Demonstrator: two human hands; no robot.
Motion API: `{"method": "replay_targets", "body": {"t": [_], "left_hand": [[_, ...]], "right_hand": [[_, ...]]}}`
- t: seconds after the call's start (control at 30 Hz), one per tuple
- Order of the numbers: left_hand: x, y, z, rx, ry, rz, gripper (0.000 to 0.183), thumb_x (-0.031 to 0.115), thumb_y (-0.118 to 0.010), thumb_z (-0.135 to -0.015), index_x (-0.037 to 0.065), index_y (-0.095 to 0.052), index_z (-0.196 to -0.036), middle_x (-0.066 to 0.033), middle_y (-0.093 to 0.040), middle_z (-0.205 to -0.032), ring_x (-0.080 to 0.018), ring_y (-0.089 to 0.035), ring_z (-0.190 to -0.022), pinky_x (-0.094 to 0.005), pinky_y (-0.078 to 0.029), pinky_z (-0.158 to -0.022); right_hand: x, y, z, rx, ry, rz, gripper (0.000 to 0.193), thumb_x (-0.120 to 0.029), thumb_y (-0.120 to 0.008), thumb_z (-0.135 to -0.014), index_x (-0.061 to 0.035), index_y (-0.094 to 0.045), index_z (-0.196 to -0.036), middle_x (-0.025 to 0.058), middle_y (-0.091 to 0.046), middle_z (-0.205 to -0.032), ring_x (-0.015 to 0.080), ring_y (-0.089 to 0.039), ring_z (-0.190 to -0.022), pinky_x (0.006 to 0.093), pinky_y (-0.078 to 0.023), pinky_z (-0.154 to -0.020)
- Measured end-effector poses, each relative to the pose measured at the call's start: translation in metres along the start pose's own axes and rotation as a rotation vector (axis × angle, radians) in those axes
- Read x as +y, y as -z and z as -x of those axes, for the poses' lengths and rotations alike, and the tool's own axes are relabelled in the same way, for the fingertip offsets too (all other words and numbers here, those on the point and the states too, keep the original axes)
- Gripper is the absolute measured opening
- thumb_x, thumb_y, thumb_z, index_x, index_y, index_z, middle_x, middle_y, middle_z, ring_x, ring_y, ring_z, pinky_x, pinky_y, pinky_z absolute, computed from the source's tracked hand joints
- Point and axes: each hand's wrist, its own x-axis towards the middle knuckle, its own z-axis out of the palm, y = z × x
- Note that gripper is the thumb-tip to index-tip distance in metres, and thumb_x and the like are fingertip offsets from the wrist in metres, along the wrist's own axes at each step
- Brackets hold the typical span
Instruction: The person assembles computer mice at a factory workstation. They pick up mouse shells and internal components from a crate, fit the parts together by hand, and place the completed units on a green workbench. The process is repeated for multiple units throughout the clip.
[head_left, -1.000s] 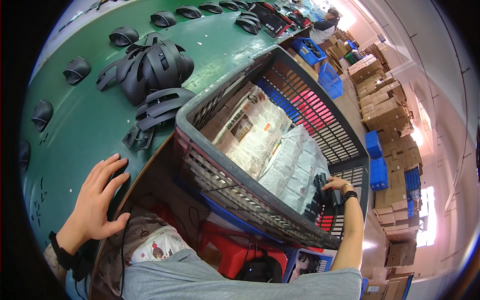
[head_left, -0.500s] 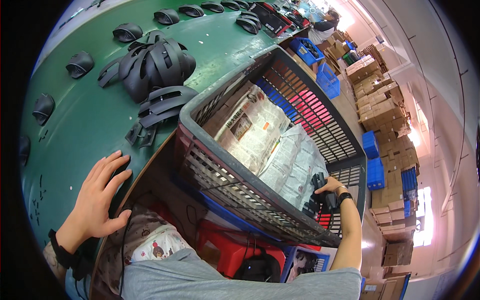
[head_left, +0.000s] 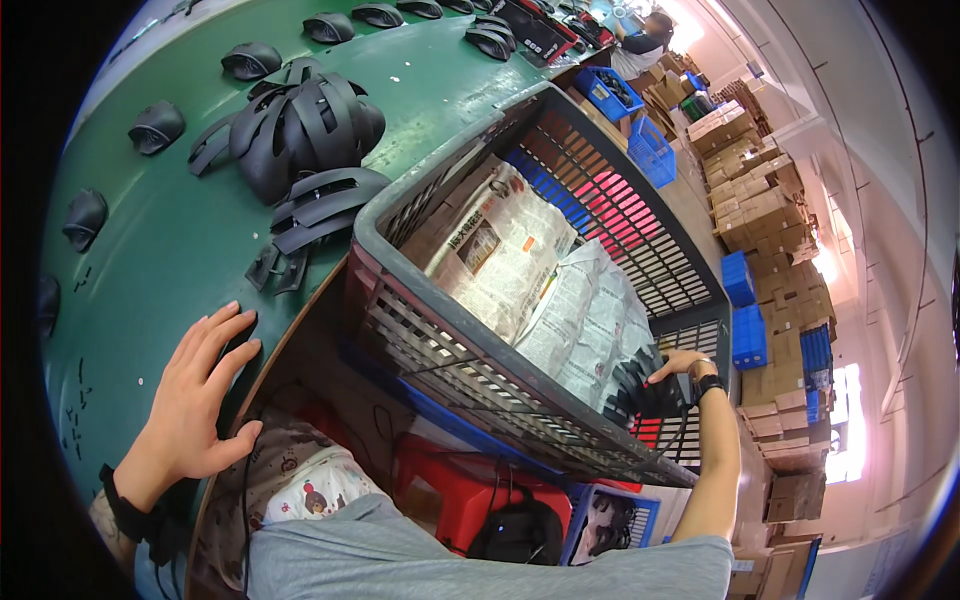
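Right hand (head_left: 685,366) reached down inside the dark grey basket (head_left: 440,300), at its lower right corner. The grip was narrow, closed over a cluster of black slatted pieces (head_left: 642,390); the thumb lay across their upper side, and the other fingers were partly hidden. The pieces sat under and just left of the grip, near the basket's bottom. Gripping from above probably suited the high basket walls, which left little room to come in sideways.

Printed paper sheets (head_left: 500,245) lay left of and beyond the grip – likely a lining to save the parts from scratches.

Left hand (head_left: 205,395) held nothing: palm down, fingers spread wide on the green table (head_left: 140,255), thumb out toward the table's edge. Judged to be a brace for the body while the other arm stretched away.

Ahead of the left fingertips, near the edge, were small black parts (head_left: 278,268), and beyond those a heap of curved black shells (head_left: 300,135) – presumably piled there for easy reach. Black mice (head_left: 157,127) stood along the table's far side, well apart from both hands, spaced out perhaps so that each could be picked up singly.
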Motion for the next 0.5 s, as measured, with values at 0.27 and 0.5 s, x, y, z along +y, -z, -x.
{"method": "replay_targets", "body": {"t": [0.27, 0.5], "left_hand": [[0.001, 0.001, 0.002, -0.016, 0.030, -0.006, 0.066, 0.031, -0.062, -0.064, -0.002, -0.049, -0.119, -0.0243, -0.042, -0.135, -0.0443, -0.035, -0.130, -0.0541, -0.030, -0.106], [0.000, 0.000, 0.001, -0.019, 0.035, 0.001, 0.065, 0.030, -0.062, -0.063, -0.003, -0.050, -0.117, -0.0249, -0.042, -0.135, -0.0447, -0.034, -0.131, -0.0540, -0.028, -0.107]], "right_hand": [[-0.047, -0.036, 0.008, -0.049, -0.063, -0.011, 0.102, -0.050, -0.084, -0.054, 0.0044, -0.047, -0.132, 0.0207, -0.048, -0.136, 0.0293, -0.043, -0.129, 0.0366, -0.032, -0.107], [-0.035, -0.043, 0.002, -0.176, -0.064, -0.145, 0.116, -0.046, -0.087, -0.051, 0.0096, -0.034, -0.138, 0.0252, -0.045, -0.137, 0.0306, -0.043, -0.129, 0.0381, -0.033, -0.106]]}}
